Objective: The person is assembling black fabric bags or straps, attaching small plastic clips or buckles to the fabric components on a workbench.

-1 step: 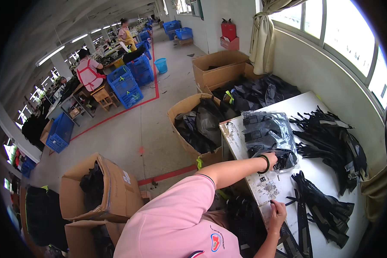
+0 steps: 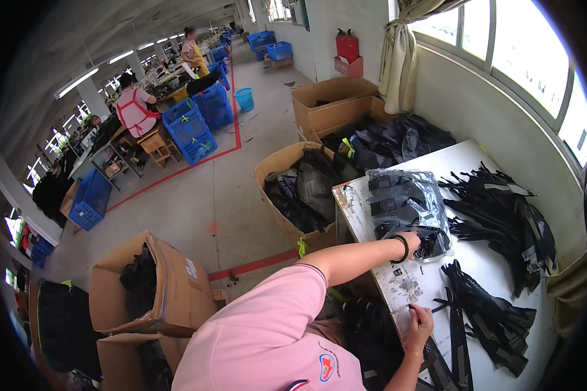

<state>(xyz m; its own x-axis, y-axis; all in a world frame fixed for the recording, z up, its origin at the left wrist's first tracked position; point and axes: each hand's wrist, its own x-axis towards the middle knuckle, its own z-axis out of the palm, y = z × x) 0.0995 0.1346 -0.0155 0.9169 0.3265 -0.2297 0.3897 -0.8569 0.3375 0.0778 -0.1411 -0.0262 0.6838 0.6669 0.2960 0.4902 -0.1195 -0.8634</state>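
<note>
Head view: left hand, fingers bent at the near end of the clear bag, which extends beyond them; grip not determinable. Right hand, nearer the body: fingers curled inward, hold not determinable. Black strips lie to its right on the white table.

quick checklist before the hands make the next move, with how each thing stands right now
1. Clear plastic bag lying fully on the white table: ok, no part overhangs the edge.
2. Left hand at the bag: ok, it is at the bag's near end.
3. Bag sealed: cannot tell, the hand covers part of that end.
4. Right hand holding something securely: cannot tell, its fingers are curled near the table edge and their grip is unclear.
5. Black strips nearer the right hand neatly stacked: not ok, they lie fanned out loosely.
</note>
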